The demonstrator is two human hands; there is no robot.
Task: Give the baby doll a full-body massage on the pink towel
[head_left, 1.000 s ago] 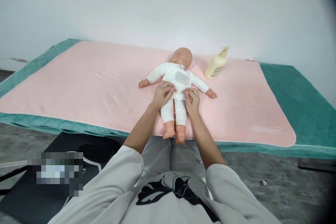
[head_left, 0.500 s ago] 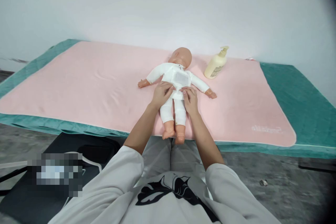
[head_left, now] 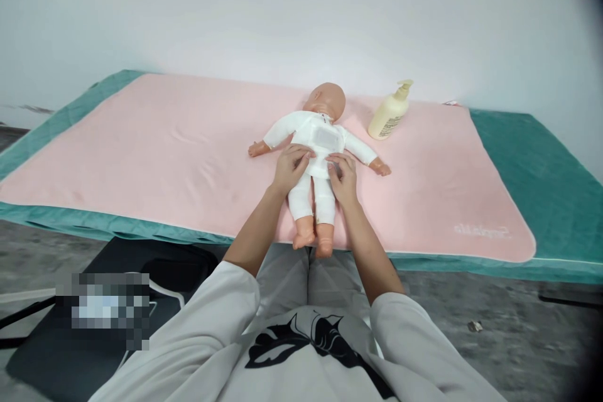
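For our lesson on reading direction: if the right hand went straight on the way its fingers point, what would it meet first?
Most likely the doll's white torso: the fingers of the right hand point inward across it and seem to rest there, though one view leaves depth uncertain.

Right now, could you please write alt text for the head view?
The person's left hand and right hand rest on the lower torso of a white-clad doll, which lies on a pink mat spread over a green cover. Nearby is a cream pump bottle.
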